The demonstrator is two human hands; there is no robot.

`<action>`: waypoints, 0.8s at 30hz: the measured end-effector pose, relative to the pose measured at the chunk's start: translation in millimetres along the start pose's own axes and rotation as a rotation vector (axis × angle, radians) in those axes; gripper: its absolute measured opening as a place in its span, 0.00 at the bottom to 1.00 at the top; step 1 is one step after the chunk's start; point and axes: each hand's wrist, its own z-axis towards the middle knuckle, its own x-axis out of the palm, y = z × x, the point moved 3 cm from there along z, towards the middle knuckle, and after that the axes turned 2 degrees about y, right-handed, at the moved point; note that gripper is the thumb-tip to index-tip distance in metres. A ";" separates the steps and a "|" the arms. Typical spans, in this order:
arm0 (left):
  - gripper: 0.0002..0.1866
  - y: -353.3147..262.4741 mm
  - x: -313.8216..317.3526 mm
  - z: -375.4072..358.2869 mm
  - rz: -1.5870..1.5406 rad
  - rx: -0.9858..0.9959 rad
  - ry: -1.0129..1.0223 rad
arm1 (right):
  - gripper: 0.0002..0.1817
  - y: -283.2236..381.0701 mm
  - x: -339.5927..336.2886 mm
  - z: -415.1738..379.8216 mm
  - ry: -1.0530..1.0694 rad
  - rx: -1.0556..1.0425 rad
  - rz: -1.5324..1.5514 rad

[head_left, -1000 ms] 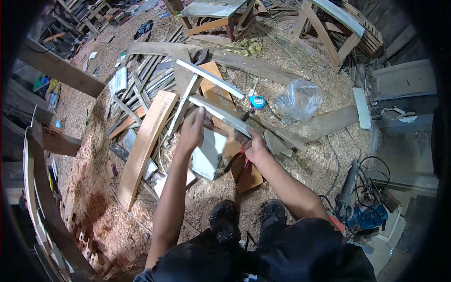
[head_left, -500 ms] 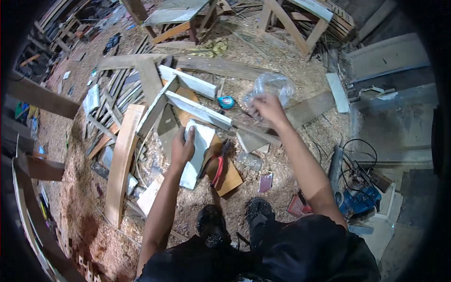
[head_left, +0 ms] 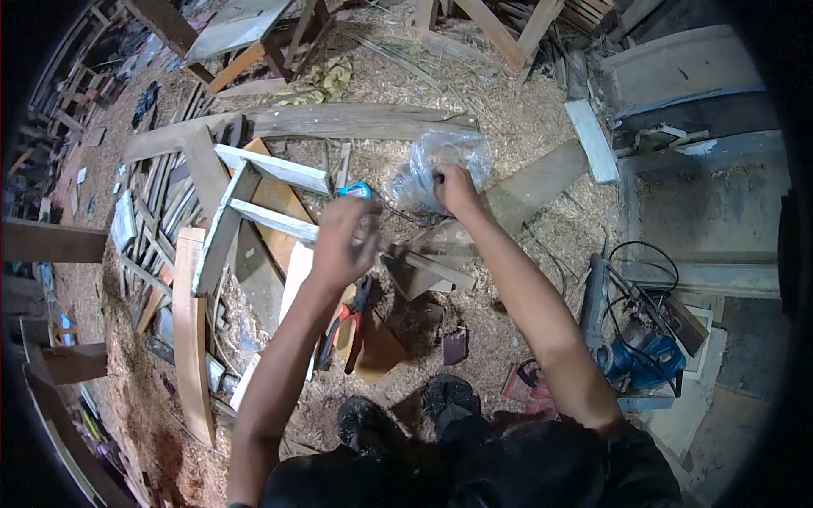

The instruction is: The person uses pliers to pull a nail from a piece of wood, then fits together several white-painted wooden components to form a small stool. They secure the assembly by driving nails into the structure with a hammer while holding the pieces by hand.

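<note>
My left hand (head_left: 340, 241) is raised over the middle of the floor, fingers apart and holding nothing. It is close to a white-painted wooden frame (head_left: 284, 222) with two parallel slats. A white board (head_left: 296, 275) lies partly hidden behind my left forearm. Below that hand, pliers with red and black handles (head_left: 351, 326) rest on a brown wooden piece (head_left: 381, 351). My right hand (head_left: 456, 190) is closed, with its fingers curled at the near side of a clear plastic bag (head_left: 478, 157). What those fingers hold is hidden. A teal tape measure (head_left: 356, 190) sits just beyond my left hand.
Wood shavings cover the floor. A long curved plank (head_left: 193, 339) lies at left, beside a pile of thin strips (head_left: 161, 220). A blue power tool (head_left: 648, 360) with a black cable is at right. Wooden stools (head_left: 241, 30) stand at the back.
My left hand has let go of the white board and moved up beside the frame. My right hand remains at the plastic bag, its fingers now more curled. The view has shifted right.
</note>
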 end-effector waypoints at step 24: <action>0.22 99.1 157.1 56.4 0.173 -0.400 0.535 | 0.17 -3.3 3.9 -7.4 -0.033 0.034 -0.074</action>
